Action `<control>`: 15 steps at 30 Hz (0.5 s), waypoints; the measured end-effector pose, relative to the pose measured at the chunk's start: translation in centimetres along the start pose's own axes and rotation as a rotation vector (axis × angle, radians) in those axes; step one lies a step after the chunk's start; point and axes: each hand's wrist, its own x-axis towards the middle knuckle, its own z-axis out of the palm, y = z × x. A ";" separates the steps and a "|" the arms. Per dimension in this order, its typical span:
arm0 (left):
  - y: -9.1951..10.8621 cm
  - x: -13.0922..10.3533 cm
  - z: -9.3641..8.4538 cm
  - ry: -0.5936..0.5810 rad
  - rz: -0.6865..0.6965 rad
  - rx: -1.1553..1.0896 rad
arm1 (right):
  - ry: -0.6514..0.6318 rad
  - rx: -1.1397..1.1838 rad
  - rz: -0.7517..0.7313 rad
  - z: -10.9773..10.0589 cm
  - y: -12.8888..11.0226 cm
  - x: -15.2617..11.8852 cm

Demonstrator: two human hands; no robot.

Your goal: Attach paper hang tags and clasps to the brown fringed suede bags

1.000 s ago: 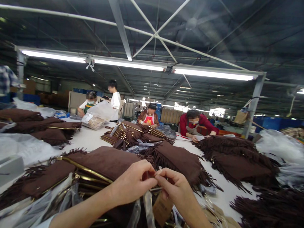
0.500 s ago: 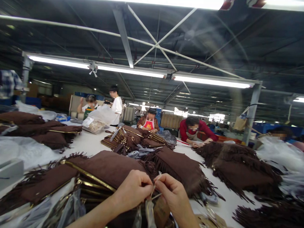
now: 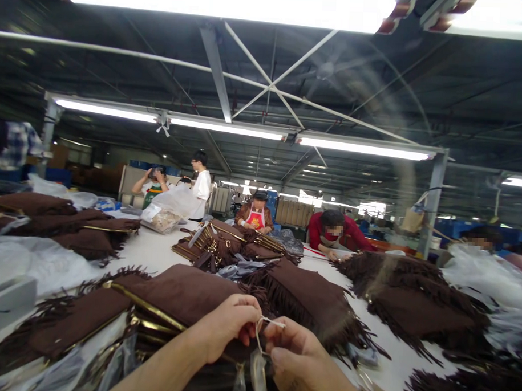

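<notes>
My left hand point(image 3: 236, 326) pinches a thin white string point(image 3: 258, 331) between thumb and fingertips. The string forms a small loop, and its free end reaches the fingers of my right hand point(image 3: 300, 354), which are closed on it. Just below hangs a narrow plastic-wrapped strip point(image 3: 259, 373), close to the string; where the two join is hard to make out. Under and behind both hands lies a stack of brown suede-like bags point(image 3: 189, 293) with gold-coloured zips point(image 3: 154, 308) and fringed edges. My forearms cover part of the stack.
More fringed brown bags lie in piles at centre point(image 3: 303, 291), right point(image 3: 424, 298) and left point(image 3: 88, 229) on the white table point(image 3: 150, 251). Plastic wrapping point(image 3: 31, 261) covers the left side, beside a grey box point(image 3: 9, 306). Several people work across the table, one in red sleeves point(image 3: 358, 233).
My hands have moved slightly apart, and a string loop now shows between them. My right hand has turned, hiding the brown tag below it. The view has tilted up a little.
</notes>
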 end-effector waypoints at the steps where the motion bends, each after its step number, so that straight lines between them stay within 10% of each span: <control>1: 0.1 0.0 0.0 0.016 -0.006 0.001 | -0.012 0.062 0.024 -0.1 -0.1 -0.3; 9: 0.5 0.5 -0.7 -0.072 -0.126 -0.443 | 0.110 0.400 0.055 -2.6 0.7 -1.4; 15: 0.3 0.7 -0.9 -0.091 -0.219 -0.641 | 0.332 0.157 -0.085 -1.1 2.3 -0.3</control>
